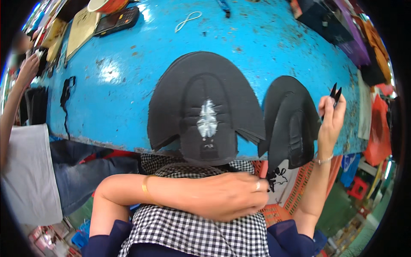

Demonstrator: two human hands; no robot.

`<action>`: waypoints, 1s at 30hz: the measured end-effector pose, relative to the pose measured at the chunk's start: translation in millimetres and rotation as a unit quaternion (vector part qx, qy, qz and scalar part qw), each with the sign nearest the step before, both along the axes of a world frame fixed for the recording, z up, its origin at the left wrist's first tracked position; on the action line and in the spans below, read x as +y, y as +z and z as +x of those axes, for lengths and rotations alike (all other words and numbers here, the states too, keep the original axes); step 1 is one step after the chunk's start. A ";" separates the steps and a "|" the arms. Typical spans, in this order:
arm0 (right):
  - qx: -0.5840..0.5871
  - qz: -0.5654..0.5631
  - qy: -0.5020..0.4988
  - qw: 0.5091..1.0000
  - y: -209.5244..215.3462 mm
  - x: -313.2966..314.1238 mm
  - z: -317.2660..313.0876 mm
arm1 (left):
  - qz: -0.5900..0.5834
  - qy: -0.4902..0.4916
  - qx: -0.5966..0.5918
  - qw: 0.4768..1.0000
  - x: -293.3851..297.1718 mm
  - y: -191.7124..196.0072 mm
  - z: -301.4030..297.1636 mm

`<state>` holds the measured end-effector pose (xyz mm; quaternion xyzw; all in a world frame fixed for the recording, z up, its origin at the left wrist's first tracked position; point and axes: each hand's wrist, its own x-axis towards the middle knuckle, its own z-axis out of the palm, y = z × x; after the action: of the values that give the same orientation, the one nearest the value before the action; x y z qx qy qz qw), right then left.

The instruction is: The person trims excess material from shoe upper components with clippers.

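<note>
My left hand (237,195) is stretched across my lap, its fingers curled and slightly blurred. Black thread-like scraps (276,180) show just past its fingertips, and what the fingers close on is hidden. Raised at the table's right edge, my right hand (332,118) grips small black scissors (335,95), blades pointing up. In front of me lies a stack of flat black pieces resembling shoe uppers (171,103), with a moulded centre and a shiny silvery-white patch. A second, overlapping set of similar black pieces (278,115) sits between that stack and my right hand, overhanging the near edge.
The worn blue table (128,85) holds a handheld device (115,21), a red bowl (107,5), a white loop of cord (188,20) and a black strap (65,98). An orange basket (295,195) stands below its near edge. Another person's arm (17,90) is at the left.
</note>
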<state>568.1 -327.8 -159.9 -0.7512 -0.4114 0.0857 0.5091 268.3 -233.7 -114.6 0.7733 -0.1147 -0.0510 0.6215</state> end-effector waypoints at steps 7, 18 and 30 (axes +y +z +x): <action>0.223 -0.071 0.184 0.955 2.9 38.3 -83.1 | -0.119 0.279 0.086 0.949 99.7 72.1 -112.8; 0.105 -0.163 0.140 0.971 0.8 63.6 -102.0 | 0.071 0.162 0.139 0.974 183.7 72.6 -64.6; 0.067 -0.160 0.125 0.977 -0.4 69.6 -106.6 | 0.193 -0.005 0.165 0.967 179.0 18.1 12.0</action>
<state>461.5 -258.2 -160.3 -0.7580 -0.4478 0.2638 0.3941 280.4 -54.7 -96.5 0.8589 -0.0024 -0.2027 0.4703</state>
